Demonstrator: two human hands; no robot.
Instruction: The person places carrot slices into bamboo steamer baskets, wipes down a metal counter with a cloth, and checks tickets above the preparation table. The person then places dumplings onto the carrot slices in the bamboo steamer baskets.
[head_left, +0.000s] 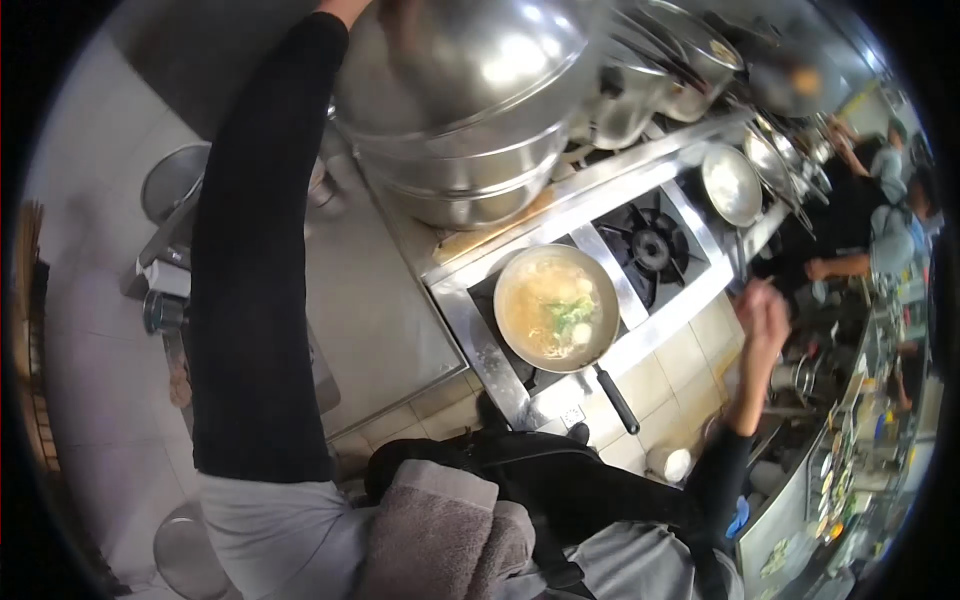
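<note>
My left arm reaches up past a large domed metal lid on a stacked steamer (460, 170). Only skin at the wrist shows at the top edge, so the hand itself is out of view. My right hand (762, 318) hovers to the right of the stove, smeared by motion, and its fingers cannot be made out clearly. No object shows in it. In front of me a frying pan (512, 345) stands on a burner, its black handle pointing towards me. Pale broth (535, 290) fills it, with noodles, chopped greens (570, 318) and round pale pieces.
Beside the pan is a bare burner (652, 248). An empty-looking pan (732, 185) rests at the stove's right end, near more pans and pots (690, 70). A steel counter (370, 300) lies left. Other people (890, 215) stand at the right, by a long counter with food.
</note>
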